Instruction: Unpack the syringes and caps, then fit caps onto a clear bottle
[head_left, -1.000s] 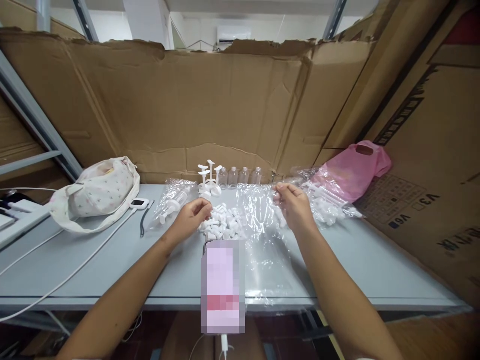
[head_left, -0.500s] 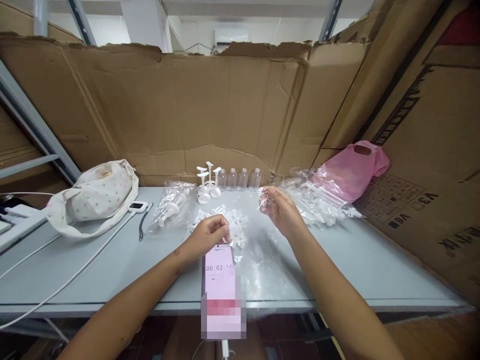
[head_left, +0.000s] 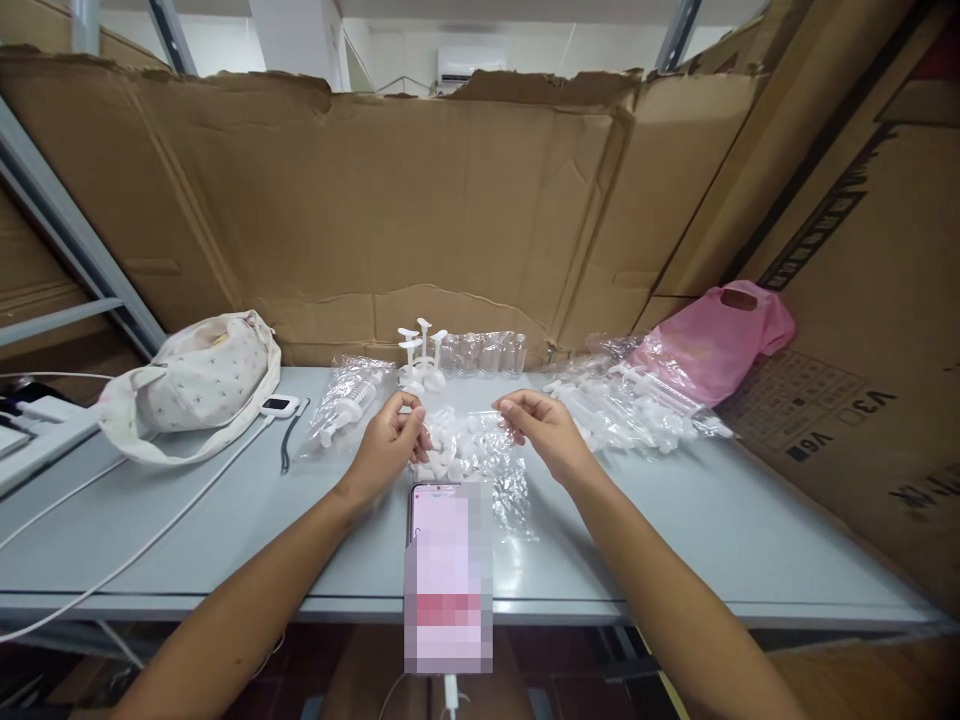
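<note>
Both hands pinch the top edge of a clear plastic bag: the left hand closes thumb and forefinger on its left corner, the right hand does the same on the right corner, so the film hangs between them just above the grey table. Behind and under the bag lies a heap of small white caps, touching the film. To handle this well, I judge the pinches should sit close to the rim and pull evenly apart, since thin film slips and clings to itself. Keeping the bag low over the heap would stop caps from scattering toward the phone, which lies just in front at the table's near edge. A second bag with a syringe rests to the left, near a cloth pouch; white stands and small bottles line the cardboard wall. A pile of bagged syringes and a pink bag lie to the right.
</note>
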